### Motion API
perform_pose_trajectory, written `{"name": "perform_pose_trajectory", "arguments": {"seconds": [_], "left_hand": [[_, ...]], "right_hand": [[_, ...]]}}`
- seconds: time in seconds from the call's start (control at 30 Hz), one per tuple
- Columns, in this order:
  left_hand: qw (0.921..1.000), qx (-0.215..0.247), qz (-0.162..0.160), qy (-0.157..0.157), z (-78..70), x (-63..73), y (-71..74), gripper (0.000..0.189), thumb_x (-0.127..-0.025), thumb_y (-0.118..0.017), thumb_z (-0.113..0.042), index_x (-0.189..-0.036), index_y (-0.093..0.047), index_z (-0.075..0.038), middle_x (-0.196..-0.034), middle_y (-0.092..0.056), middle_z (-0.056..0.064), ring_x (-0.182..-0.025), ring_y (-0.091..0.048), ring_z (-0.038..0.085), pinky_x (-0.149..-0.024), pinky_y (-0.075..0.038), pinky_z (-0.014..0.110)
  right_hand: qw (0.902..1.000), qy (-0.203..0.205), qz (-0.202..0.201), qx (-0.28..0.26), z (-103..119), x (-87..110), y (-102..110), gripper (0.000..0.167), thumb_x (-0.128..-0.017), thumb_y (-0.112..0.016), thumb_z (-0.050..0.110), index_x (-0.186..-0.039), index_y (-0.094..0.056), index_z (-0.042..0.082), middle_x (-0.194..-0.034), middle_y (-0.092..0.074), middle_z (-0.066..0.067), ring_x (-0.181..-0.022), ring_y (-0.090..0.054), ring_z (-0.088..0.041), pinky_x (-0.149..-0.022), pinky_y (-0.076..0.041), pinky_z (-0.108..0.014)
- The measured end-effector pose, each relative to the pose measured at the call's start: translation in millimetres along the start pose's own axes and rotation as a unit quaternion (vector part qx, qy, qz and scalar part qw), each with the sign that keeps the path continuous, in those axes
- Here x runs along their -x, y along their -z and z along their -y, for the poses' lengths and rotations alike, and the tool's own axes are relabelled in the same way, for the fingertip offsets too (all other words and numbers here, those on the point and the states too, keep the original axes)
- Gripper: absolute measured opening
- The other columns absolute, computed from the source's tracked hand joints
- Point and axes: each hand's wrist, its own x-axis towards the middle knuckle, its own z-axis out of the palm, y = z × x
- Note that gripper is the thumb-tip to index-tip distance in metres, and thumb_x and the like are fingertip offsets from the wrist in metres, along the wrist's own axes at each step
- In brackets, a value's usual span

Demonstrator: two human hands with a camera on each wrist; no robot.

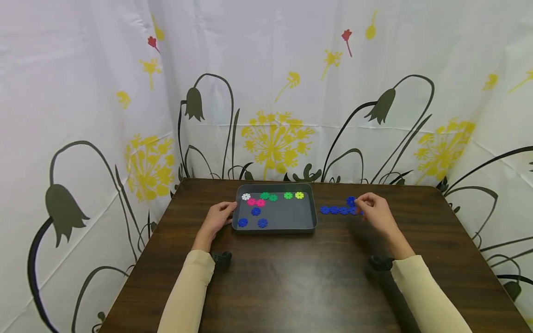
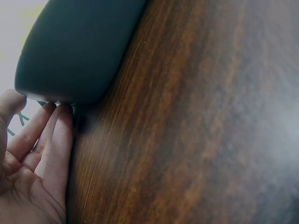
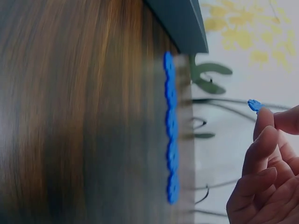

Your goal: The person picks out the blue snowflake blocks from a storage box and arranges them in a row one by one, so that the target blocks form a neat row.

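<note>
My right hand (image 1: 375, 213) pinches a blue notched disc (image 3: 254, 105), a flower-shaped plastic piece, between thumb and forefinger, raised above the table. Below it lies a straight row of several blue notched discs (image 3: 171, 123), partly hidden by the hand in the head view. My left hand (image 1: 218, 217) is at the left end of a dark grey tray (image 1: 291, 215). In the left wrist view its fairly straight fingers (image 2: 60, 126) touch the tray's outer wall, with the thumb at the rim. Three blue discs (image 1: 262, 223) lie toward the tray's left and front.
Along the tray's back lie a white disc (image 1: 246, 197), two pink discs (image 1: 260, 203), two darker green discs (image 1: 265, 196), a light green disc (image 1: 288, 196) and a yellow disc (image 1: 299, 195). A flower-patterned curtain (image 1: 266, 69) hangs behind the brown wooden table (image 1: 291, 282).
</note>
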Motion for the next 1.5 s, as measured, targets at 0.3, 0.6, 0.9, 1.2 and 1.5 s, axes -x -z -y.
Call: {"name": "perform_pose_trajectory", "arguments": {"seconds": [0.3, 0.6, 0.9, 1.2, 1.5], "left_hand": [[1.0000, -0.001, 0.000, 0.006, -1.6, 0.3, -0.7, 0.055, -0.111, -0.060, -0.046, -0.150, -0.061, -0.007, -0.153, -0.057, 0.017, -0.139, -0.056, 0.031, -0.115, -0.056, 0.044], [1.0000, -0.002, 0.002, 0.002, -1.2, -0.5, 0.4, 0.055, -0.111, -0.060, -0.045, -0.148, -0.062, -0.005, -0.152, -0.057, 0.019, -0.138, -0.056, 0.030, -0.112, -0.058, 0.040], [1.0000, -0.006, 0.004, 0.004, 0.5, -2.8, 0.7, 0.055, -0.111, -0.060, -0.045, -0.148, -0.062, -0.006, -0.150, -0.058, 0.019, -0.135, -0.057, 0.030, -0.111, -0.059, 0.040], [0.9999, -0.009, 0.000, 0.004, 0.4, -1.3, -0.1, 0.055, -0.111, -0.059, -0.046, -0.148, -0.062, -0.006, -0.149, -0.059, 0.019, -0.135, -0.058, 0.030, -0.113, -0.058, 0.041], [0.9999, -0.009, -0.003, 0.005, 0.2, -1.1, -0.8, 0.055, -0.111, -0.060, -0.046, -0.148, -0.063, -0.006, -0.148, -0.060, 0.019, -0.133, -0.059, 0.029, -0.111, -0.059, 0.039]], "right_hand": [[0.9982, -0.056, -0.022, -0.001, -32, -4.8, 25, 0.041, -0.111, -0.061, 0.031, -0.123, -0.066, -0.008, -0.077, -0.070, 0.008, -0.060, -0.059, -0.011, -0.060, -0.054, -0.028], [0.9914, -0.125, -0.001, -0.039, -63, -4.7, 46, 0.049, -0.112, -0.059, 0.033, -0.133, -0.062, -0.011, -0.075, -0.068, 0.017, -0.063, -0.056, -0.007, -0.058, -0.049, -0.023], [0.9766, -0.204, 0.015, -0.067, -75, -5.9, 54, 0.046, -0.112, -0.056, 0.034, -0.135, -0.062, -0.005, -0.075, -0.067, 0.017, -0.061, -0.056, -0.004, -0.052, -0.044, -0.021], [0.9691, -0.234, 0.038, -0.068, -74, -14.6, 53, 0.035, -0.112, -0.056, 0.028, -0.127, -0.063, -0.003, -0.075, -0.071, 0.014, -0.058, -0.058, -0.004, -0.052, -0.043, -0.021], [0.9701, -0.232, 0.044, -0.056, -73, -15.4, 50, 0.039, -0.112, -0.054, 0.027, -0.131, -0.061, -0.007, -0.073, -0.071, 0.013, -0.057, -0.060, -0.005, -0.053, -0.044, -0.023]]}}
